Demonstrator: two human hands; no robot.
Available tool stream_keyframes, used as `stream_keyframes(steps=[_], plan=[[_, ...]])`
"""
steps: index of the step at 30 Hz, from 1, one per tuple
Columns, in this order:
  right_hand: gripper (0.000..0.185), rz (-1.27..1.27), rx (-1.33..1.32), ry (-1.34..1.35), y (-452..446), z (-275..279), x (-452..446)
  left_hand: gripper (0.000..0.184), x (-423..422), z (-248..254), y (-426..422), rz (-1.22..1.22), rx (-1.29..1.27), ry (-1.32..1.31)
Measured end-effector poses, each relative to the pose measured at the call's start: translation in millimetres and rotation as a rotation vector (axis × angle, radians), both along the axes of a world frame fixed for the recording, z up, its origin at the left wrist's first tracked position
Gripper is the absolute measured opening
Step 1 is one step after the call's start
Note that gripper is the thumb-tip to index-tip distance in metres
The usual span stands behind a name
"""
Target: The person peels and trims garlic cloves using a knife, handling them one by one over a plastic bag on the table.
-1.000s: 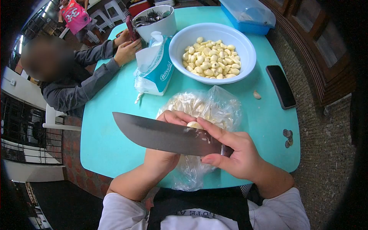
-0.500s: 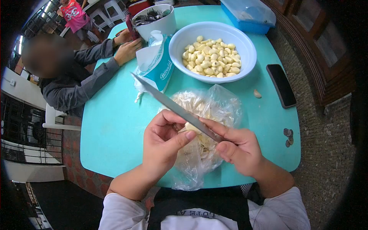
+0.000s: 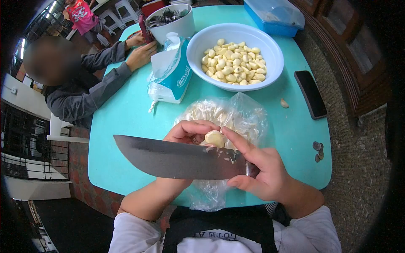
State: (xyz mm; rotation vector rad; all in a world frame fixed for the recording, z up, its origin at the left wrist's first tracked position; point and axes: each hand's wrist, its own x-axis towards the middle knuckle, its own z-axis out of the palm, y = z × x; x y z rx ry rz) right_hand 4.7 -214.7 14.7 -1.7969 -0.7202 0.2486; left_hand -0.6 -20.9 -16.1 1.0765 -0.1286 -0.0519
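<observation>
Holding a garlic clove [image 3: 215, 138] in the left hand [image 3: 187, 130]: fingers curled narrow at its left and far side, thumb hidden behind the blade. Right hand [image 3: 270, 170] closed around the handle end of a broad knife [image 3: 181, 158], index finger reaching forward, its tip just beside the clove's right side; whether it touches cannot be told.

Spatial relation: clove lies just beyond the blade's upper edge, nearer the handle end than the point. Blade runs crosswise in front of the left hand, point to the left and slightly farther from the wearer, broad face up toward the camera, pale scraps on it near the clove. Clove's lower part is masked by the blade; its long axis cannot be fixed. Both hands are close to it, the left being the one that holds it.

Beneath and beyond the hands: clear plastic bag [image 3: 252, 114] with pale garlic pieces, on the turquoise table [image 3: 122, 122]. Farther out: light-blue basin [image 3: 276, 63] of peeled cloves [image 3: 232, 67]; tissue pack [image 3: 171, 80] to its left. Right side: single loose clove [image 3: 284, 103], then phone [image 3: 311, 93]; coins [image 3: 317, 152] nearer the wearer. Another person's hands [image 3: 142, 55] at the far left, well apart from the clove.
</observation>
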Motion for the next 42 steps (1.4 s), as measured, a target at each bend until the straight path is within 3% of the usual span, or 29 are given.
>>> stream_keyframes(steps=[5, 17, 20, 23, 29, 39, 42], plan=[[0.065, -0.034, 0.010, -0.177, 0.9, -14.2, 3.5, 0.027, -1.3, 1.3, -0.4, -0.034, -0.061, -0.054], [0.055, -0.017, 0.032, -0.132, 1.7, -15.5, 4.6, 0.026, -1.6, 1.8, -1.8, 0.044, 0.022, -0.100], [0.049, 0.015, 0.221, 0.067, 3.2, -17.9, 3.4, 0.027, -1.9, 3.0, -0.9, 0.012, -0.028, -0.087], [0.044, 0.062, 0.323, 0.433, 0.9, -4.8, -0.2, 0.025, -2.2, 7.9, 0.0, -0.007, -0.045, -0.029], [0.043, 0.125, 0.395, 0.651, -6.6, -4.7, 2.3, 0.025, -2.6, 8.8, 0.9, -0.022, -0.074, 0.054], [0.048, 0.044, 0.312, 0.510, -2.6, -3.4, 7.0, 0.029, -1.6, 1.5, 3.2, -0.039, -0.013, 0.021], [0.056, -0.018, 0.263, 0.259, -0.2, -14.9, 7.4, 0.027, -2.1, 8.9, -3.8, 0.053, 0.063, 0.019]])
